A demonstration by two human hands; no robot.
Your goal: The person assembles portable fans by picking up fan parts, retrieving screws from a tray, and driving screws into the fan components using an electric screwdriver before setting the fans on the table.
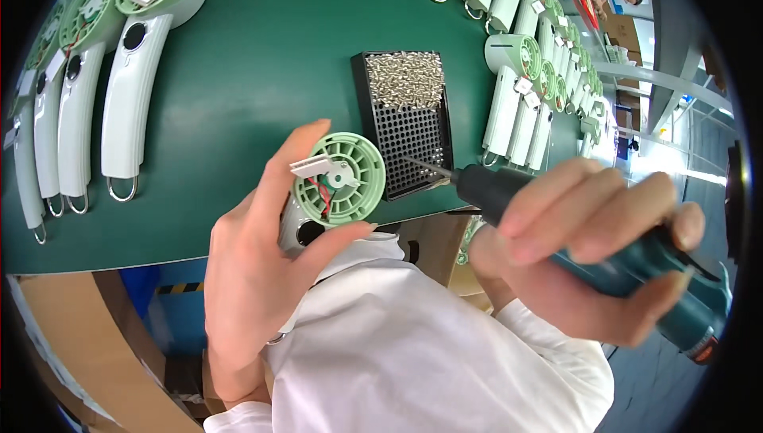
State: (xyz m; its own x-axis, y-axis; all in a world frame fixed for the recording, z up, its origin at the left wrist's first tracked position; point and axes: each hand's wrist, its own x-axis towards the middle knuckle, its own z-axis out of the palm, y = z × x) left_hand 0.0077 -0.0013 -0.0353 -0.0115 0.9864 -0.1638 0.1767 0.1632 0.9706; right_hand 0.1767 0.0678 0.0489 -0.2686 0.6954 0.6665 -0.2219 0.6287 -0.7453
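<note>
Near edge of the green surface: the right hand grips a dark screwdriver, the left hand a green-and-white device (red wires showing) beside a black tray of screws; similar devices lie beyond.

Green surface on my feed, black perforated tray resting near its front edge, white-handled units along its left, matching right-side units in rows.
</note>
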